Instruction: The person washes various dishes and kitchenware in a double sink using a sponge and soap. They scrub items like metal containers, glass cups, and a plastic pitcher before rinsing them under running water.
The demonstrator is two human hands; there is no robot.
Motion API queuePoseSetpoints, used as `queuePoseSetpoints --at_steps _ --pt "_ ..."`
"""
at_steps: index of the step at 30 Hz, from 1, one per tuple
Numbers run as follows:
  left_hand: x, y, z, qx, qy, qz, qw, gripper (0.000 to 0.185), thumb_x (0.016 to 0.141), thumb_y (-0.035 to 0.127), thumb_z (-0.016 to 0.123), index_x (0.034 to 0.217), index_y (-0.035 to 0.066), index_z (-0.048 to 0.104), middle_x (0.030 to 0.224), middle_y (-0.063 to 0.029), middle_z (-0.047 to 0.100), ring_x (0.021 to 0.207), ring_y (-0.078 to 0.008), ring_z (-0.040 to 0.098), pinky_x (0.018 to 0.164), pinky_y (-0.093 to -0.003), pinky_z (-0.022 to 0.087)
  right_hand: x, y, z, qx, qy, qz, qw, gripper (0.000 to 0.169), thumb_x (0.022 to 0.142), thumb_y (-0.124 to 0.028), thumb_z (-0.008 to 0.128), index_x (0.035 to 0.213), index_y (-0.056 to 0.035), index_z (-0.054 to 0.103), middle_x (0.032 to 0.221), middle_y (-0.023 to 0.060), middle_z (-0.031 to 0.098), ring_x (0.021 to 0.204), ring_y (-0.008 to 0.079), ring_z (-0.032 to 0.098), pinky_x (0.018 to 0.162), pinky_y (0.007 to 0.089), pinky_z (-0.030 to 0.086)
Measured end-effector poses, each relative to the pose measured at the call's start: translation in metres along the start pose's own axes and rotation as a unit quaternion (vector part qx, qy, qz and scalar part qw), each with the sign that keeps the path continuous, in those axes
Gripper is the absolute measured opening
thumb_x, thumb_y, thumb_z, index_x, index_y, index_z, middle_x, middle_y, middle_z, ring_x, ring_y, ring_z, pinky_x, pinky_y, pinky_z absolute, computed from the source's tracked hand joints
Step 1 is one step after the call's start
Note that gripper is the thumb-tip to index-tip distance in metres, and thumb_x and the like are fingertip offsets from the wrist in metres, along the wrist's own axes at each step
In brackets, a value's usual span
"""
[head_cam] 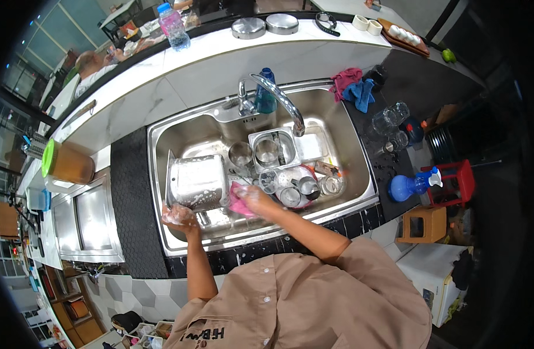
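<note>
A deep stainless steel food pan (197, 181) lies on its side in the left part of the sink (354, 165), with suds on its wall. My left hand (179, 217), covered in foam, grips the pan's rim at its lower left corner. My right hand (251, 200) holds a pink cloth (240, 201) against the pan's bottom end and looks slightly blurred. Right of that hand are a drinking glass (289, 196), a metal cup (308, 186) and a glass jar (330, 185). Behind them sits a smaller steel pan (291, 150) with a round metal cup (267, 151) inside.
A chrome faucet (289, 107) arches over the sink, beside a blue-green bottle (266, 94). Red and blue cloths (358, 94), glass jars (389, 118) and a blue spray bottle (409, 186) stand along the right. A black mat (134, 196) borders the left. A person (92, 70) sits beyond the counter.
</note>
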State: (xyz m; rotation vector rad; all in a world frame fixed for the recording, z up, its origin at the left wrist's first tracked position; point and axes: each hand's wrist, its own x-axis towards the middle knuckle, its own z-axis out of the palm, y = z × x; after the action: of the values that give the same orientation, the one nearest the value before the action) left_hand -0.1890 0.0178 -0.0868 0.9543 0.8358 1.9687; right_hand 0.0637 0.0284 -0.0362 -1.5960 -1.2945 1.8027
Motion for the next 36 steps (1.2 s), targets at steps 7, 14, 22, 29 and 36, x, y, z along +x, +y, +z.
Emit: queuePoseSetpoints --at_steps 7,14,22,29,36 --pt "0.007 0.023 0.013 0.548 -0.105 0.177 0.81 0.045 0.082 0.042 0.049 0.069 -0.001 0.049 0.058 -0.0069 0.046 0.046 -0.0221 0.045 0.043 -0.0346 0.036 -0.004 0.009 -0.176 0.039 0.281 -0.063 0.957 0.036 0.092 -0.028 0.04 0.116 -0.0051 0.053 0.105 0.0147 0.06 0.093 0.023 0.059 0.077 0.0326 0.048" --pt "-0.001 -0.028 0.035 0.551 -0.304 0.334 0.702 0.036 0.068 0.031 0.057 0.091 0.005 0.055 0.076 -0.0143 0.056 0.069 -0.0342 0.056 0.058 -0.0443 0.043 0.138 0.155 -0.304 0.358 0.144 0.104 0.916 0.026 0.086 -0.016 0.046 0.108 -0.004 0.051 0.097 0.0156 0.06 0.08 0.027 0.061 0.062 0.0392 0.052" --pt "-0.017 -0.023 -0.001 0.574 -0.417 0.306 0.635 0.044 0.061 0.033 0.063 0.095 0.006 0.057 0.092 -0.0105 0.056 0.089 -0.0313 0.054 0.071 -0.0432 0.043 0.176 0.122 -0.319 0.279 0.33 0.007 0.902 0.027 0.087 -0.025 0.049 0.099 -0.0036 0.058 0.098 0.0118 0.061 0.084 0.0215 0.061 0.066 0.0335 0.051" --pt "-0.01 -0.007 0.017 0.587 -0.499 0.161 0.617 0.022 0.066 0.021 0.058 0.081 0.006 0.055 0.079 -0.0087 0.057 0.086 -0.0283 0.053 0.071 -0.0418 0.042 0.153 0.095 -0.312 0.14 0.289 -0.006 0.947 0.035 0.085 -0.029 0.051 0.11 -0.0065 0.058 0.101 0.0095 0.062 0.087 0.0216 0.06 0.076 0.0367 0.048" --pt "0.008 0.024 0.042 0.604 -0.659 -0.027 0.448 0.018 0.076 0.014 0.052 0.09 0.008 0.061 0.086 -0.0101 0.064 0.094 -0.0276 0.056 0.081 -0.0426 0.043 0.097 0.013 -0.193 -0.11 0.268 -0.314 0.904 0.035 0.079 -0.015 0.06 0.113 -0.0048 0.055 0.086 0.015 0.058 0.077 0.0291 0.06 0.066 0.042 0.048"
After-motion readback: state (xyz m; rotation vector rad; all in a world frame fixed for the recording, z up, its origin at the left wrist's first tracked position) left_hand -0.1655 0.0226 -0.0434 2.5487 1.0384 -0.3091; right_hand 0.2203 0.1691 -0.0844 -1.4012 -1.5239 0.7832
